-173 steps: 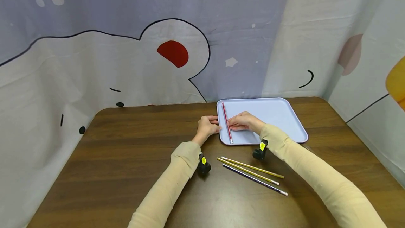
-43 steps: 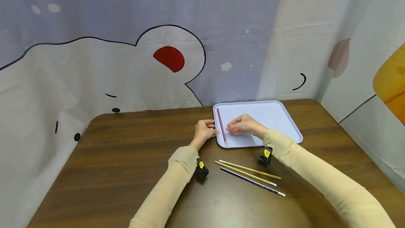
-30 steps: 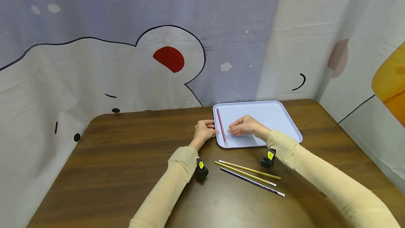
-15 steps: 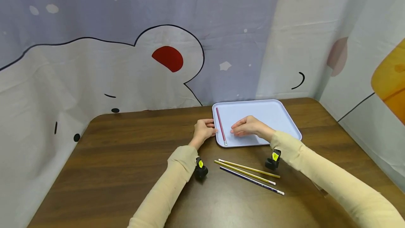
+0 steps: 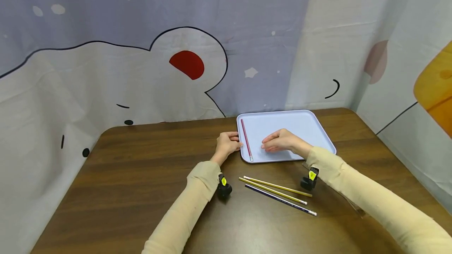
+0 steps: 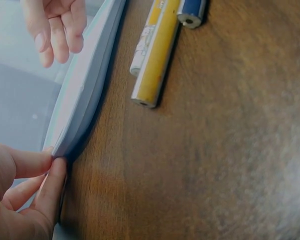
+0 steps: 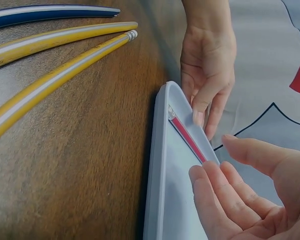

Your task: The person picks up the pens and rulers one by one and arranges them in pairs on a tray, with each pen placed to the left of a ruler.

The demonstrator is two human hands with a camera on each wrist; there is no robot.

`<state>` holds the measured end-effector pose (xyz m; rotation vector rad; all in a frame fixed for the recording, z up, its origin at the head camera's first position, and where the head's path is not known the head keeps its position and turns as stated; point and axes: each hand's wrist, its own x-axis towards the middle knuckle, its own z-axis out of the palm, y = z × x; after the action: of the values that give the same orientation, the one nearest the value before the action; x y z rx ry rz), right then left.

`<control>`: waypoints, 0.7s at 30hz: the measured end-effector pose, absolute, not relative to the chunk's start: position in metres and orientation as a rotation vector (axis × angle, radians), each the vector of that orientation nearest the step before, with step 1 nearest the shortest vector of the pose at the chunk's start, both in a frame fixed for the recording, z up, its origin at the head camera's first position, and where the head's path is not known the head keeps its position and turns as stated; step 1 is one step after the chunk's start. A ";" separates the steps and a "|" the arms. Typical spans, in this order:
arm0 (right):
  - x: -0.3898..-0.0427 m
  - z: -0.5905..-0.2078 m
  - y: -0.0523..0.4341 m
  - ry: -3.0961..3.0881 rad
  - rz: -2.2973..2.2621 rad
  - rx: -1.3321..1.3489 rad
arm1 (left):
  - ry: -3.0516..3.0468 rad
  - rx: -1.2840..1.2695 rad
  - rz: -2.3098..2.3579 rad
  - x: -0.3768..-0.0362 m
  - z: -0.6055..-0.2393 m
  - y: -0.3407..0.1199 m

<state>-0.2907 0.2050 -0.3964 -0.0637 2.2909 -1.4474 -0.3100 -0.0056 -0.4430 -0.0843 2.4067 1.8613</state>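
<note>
A pale lilac tray [image 5: 296, 120] lies at the back right of the table. Along its left side rests a red pencil [image 5: 246, 139], its eraser end toward me. My left hand [image 5: 226, 144] pinches the tray's left rim; in the left wrist view the thumb [image 6: 35, 162] is on the rim with fingers against its outer side. Over the tray, right of the red pencil and apart from it, my right hand [image 5: 282, 142] hovers with relaxed fingers and holds nothing. In the right wrist view its thumb [image 7: 255, 150] stands away from the fingers.
In front of the tray, two yellow pencils [image 5: 279, 184] and a dark blue pencil [image 5: 279, 199] lie slantwise on the brown wooden table [image 5: 148, 164]. A printed curtain [image 5: 261, 50] hangs behind the table. Something clear [image 5: 358, 209] lies partly under the right forearm.
Earlier the right fingers were at the red pencil; they have let go and drawn off to the right. The pencil stays on the tray's left side. The left hand keeps its place.
</note>
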 end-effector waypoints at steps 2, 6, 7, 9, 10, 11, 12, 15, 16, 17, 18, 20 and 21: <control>-0.290 -0.396 0.207 2.299 -1.439 -0.074 | 2.408 -0.080 1.865 -0.310 -0.443 -0.006; -0.287 -0.395 0.212 2.319 -1.421 -0.077 | 2.415 -0.069 1.865 -0.311 -0.445 -0.006; -0.287 -0.395 0.213 2.322 -1.418 -0.081 | 2.417 -0.069 1.863 -0.311 -0.445 -0.006; -0.286 -0.396 0.215 2.332 -1.405 -0.090 | 2.419 -0.067 1.860 -0.311 -0.446 -0.006; -0.285 -0.396 0.217 2.340 -1.396 -0.096 | 2.420 -0.066 1.859 -0.311 -0.446 -0.006; -0.285 -0.396 0.218 2.345 -1.391 -0.098 | 2.419 -0.066 1.859 -0.312 -0.446 -0.006; -0.284 -0.397 0.219 2.348 -1.388 -0.099 | 2.419 -0.066 1.859 -0.312 -0.447 -0.005; -0.283 -0.398 0.222 2.348 -1.387 -0.099 | 2.424 -0.065 1.856 -0.312 -0.447 -0.005; -0.282 -0.399 0.223 2.345 -1.391 -0.097 | 2.422 -0.066 1.858 -0.312 -0.447 -0.005; -0.282 -0.399 0.224 2.341 -1.397 -0.095 | 2.421 -0.068 1.860 -0.312 -0.447 -0.005; -0.281 -0.399 0.225 2.339 -1.401 -0.095 | 2.421 -0.067 1.863 -0.312 -0.447 -0.005; -0.281 -0.399 0.226 2.336 -1.409 -0.090 | 2.417 -0.068 1.869 -0.311 -0.446 -0.005; -0.280 -0.400 0.227 2.337 -1.411 -0.091 | 2.417 -0.066 1.871 -0.311 -0.446 -0.005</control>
<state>-0.2801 0.2266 -0.3995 -0.0906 2.3367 -1.4111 -0.3110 -0.0050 -0.4458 -0.0655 2.4167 1.8705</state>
